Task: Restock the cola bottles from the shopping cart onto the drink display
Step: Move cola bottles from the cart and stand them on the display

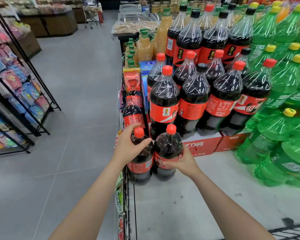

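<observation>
Head view: two cola bottles stand upright, side by side and touching, on the pale display platform (206,191) just near of the stacked cola (194,101). The left hand (128,146) curls round the shoulder of the left bottle (140,163), just below its red cap; the right hand (184,161) wraps the label band of the right bottle (168,149). Both long axes run vertical — each hand is already on its own bottle. The red cartons (203,146) and the stacked row lie directly beyond, so any push goes far, not sideways. A cart's wire edge (291,231) shows at the near right.

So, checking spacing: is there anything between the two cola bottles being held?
Nothing: in the head view, left bottle and right bottle stand side by side, nearly touching.
</observation>
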Available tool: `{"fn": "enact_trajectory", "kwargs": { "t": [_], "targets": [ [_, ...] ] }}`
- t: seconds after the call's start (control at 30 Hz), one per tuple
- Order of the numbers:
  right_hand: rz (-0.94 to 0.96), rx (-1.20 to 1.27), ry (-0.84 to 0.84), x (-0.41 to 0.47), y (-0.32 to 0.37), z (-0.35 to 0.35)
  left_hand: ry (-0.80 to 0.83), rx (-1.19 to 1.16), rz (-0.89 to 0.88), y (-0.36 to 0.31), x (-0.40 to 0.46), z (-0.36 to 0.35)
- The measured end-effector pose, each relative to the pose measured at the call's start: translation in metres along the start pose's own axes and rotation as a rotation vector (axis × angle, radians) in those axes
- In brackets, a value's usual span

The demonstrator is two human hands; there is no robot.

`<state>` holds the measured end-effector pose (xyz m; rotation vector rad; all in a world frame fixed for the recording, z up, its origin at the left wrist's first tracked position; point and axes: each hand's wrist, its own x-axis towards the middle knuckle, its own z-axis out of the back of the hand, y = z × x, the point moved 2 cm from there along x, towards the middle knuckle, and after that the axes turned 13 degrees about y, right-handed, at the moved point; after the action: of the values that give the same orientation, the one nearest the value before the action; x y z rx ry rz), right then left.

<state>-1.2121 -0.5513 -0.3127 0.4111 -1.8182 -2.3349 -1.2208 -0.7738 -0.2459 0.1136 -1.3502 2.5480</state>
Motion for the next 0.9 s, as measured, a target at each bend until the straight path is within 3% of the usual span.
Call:
{"fn": "enact_trajectory", "kwargs": {
  "t": [0.07,0.27,0.43,0.9],
  "targets": [
    [-0.033,-0.069,-0.004,-0.008,0.009,0.004,-0.03,0.012,-0.046,-0.012,0.0,0.009],
    [-0.201,-0.299,0.005,-0.047,0.031,0.039,-0.093,0.184,-0.411,-0.093,0.018,0.024],
    [-0.38,-0.41,0.098,-0.115,0.045,0.081,0.143,0.227,-0.587,-0.157,0.033,-0.034],
    [-0.67,-0.349,-0.237,-0.408,0.015,0.194,0.733,0.157,-0.752,-0.28,-0.074,-0.28]
  ]
}}
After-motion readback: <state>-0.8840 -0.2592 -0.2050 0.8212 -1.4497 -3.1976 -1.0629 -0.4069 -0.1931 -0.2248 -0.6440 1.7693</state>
